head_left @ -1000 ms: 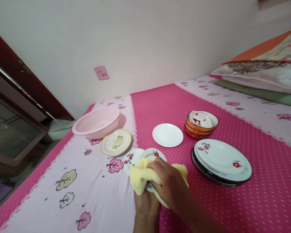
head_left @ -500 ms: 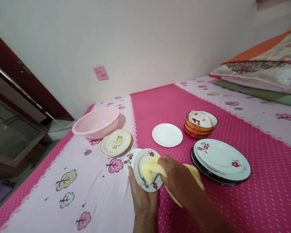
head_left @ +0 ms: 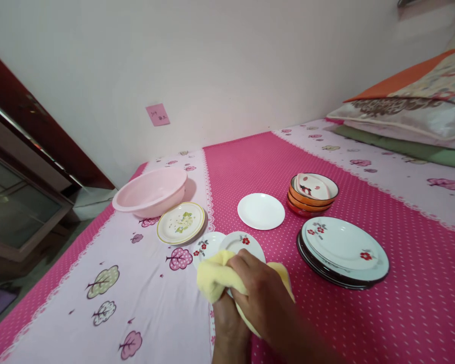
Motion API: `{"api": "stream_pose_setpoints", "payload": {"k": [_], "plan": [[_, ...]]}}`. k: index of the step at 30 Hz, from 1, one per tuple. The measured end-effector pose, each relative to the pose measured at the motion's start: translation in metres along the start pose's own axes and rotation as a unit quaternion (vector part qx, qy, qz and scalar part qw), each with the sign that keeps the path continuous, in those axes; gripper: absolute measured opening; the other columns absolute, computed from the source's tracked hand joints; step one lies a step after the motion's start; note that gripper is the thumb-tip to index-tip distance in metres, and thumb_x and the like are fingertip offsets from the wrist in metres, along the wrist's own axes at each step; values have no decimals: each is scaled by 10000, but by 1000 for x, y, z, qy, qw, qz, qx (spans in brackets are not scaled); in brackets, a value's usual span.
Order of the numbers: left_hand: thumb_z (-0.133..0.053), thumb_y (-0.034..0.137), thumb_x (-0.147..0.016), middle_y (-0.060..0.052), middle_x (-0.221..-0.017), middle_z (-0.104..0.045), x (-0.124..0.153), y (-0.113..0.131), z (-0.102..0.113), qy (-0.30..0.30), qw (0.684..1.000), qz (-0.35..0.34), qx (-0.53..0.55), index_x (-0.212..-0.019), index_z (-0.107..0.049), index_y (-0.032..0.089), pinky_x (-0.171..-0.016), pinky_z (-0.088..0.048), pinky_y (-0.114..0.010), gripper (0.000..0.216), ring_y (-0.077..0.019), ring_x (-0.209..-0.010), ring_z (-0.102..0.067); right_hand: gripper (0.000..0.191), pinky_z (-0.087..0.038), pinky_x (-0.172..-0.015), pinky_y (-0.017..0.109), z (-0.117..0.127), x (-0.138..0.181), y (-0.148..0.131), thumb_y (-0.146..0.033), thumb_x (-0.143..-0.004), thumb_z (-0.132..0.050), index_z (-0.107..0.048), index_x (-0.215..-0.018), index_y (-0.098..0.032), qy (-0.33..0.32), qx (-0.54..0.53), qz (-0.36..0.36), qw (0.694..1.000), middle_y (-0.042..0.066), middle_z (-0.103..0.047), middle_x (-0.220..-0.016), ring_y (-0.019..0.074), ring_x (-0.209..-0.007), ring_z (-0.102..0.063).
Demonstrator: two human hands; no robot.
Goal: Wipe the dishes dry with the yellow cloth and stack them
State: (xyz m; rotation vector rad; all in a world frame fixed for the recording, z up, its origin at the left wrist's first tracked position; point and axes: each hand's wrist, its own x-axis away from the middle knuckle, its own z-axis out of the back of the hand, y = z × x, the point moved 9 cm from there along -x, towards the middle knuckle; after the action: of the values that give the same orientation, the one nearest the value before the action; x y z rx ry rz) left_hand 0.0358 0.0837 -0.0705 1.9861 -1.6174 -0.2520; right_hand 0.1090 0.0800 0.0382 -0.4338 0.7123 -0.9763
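Note:
My left hand [head_left: 229, 318] grips a small white plate [head_left: 250, 244] with red flowers from below; the cloth and my other hand cover much of it. Bunched in my right hand [head_left: 260, 288] is a yellow cloth [head_left: 214, 275], pressed over the near left edge of that plate. Its loose end hangs out behind the right hand. Behind the held plate, another flowered plate [head_left: 208, 245] shows in part on the bedspread. A plain white plate [head_left: 261, 211] lies just beyond.
A pink basin [head_left: 151, 194] stands at the back left, beside stacked yellow-rimmed plates [head_left: 181, 224]. To the right are stacked orange bowls [head_left: 311, 194] and a pile of oval plates [head_left: 343, 250]. Pillows [head_left: 409, 114] lie at the far right, on the bedspread [head_left: 242, 162].
My right hand has moved the yellow cloth left and down, from the plate's middle to its near edge. The held plate has shifted slightly right, and the cloth now hides my left fingers.

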Motion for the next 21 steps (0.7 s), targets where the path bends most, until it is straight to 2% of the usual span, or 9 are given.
{"api": "stream_pose_setpoints", "payload": {"k": [4, 7, 10, 13, 17, 21], "plan": [[-477, 418, -1030, -63, -903, -772, 4, -16, -14, 32, 997, 42, 54, -1147, -765, 171, -921, -578, -319, 397, -207, -895, -745, 246, -414, -754, 321, 17, -2, 14, -30, -844, -535, -587, -999, -214, 114, 16, -1, 993, 47, -657, -980, 244, -923, -636], [-461, 429, -1040, -100, -1023, -798, 10, -18, -21, 55, 995, 43, 66, -1140, -785, 160, -952, -569, -311, 433, -222, -991, -756, 163, -428, -741, 331, 25, -4, 34, -130, -915, -549, -576, -1059, -201, 125, 45, -45, 990, 64, -662, -999, 260, -910, -662], [-497, 459, -1025, -117, -1089, -801, 13, -16, -25, 62, 996, 37, 59, -1168, -786, 170, -929, -583, -322, 433, -243, -1007, -764, 160, -417, -701, 330, 27, -5, 50, -157, -928, -566, -578, -1082, -198, 83, 89, -102, 987, 73, -682, -1044, 262, -869, -687], [-497, 490, -1016, -123, -1134, -797, 13, -9, -21, 85, 994, 24, 58, -1235, -763, 188, -935, -587, -356, 458, -263, -1027, -763, 228, -403, -683, 321, 26, -6, 56, -107, -913, -568, -593, -1124, -190, 25, 124, -136, 983, 83, -701, -1066, 259, -870, -705], [-500, 528, -1005, -137, -1183, -783, 9, 3, -17, 100, 994, 8, 54, -1309, -722, 190, -962, -581, -423, 507, -300, -1082, -744, 331, -372, -656, 306, 20, -4, 50, -52, -860, -615, -623, -1162, -189, -53, 162, -136, 976, 95, -725, -1022, 251, -858, -714], [-492, 525, -1006, -135, -1172, -784, 4, 16, -15, 94, 994, 2, 53, -1299, -722, 178, -986, -568, -438, 508, -295, -1070, -745, 262, -316, -611, 299, 12, 3, 40, -53, -852, -623, -645, -1064, -206, -134, 143, -112, 974, 72, -735, -915, 237, -788, -712]]}}
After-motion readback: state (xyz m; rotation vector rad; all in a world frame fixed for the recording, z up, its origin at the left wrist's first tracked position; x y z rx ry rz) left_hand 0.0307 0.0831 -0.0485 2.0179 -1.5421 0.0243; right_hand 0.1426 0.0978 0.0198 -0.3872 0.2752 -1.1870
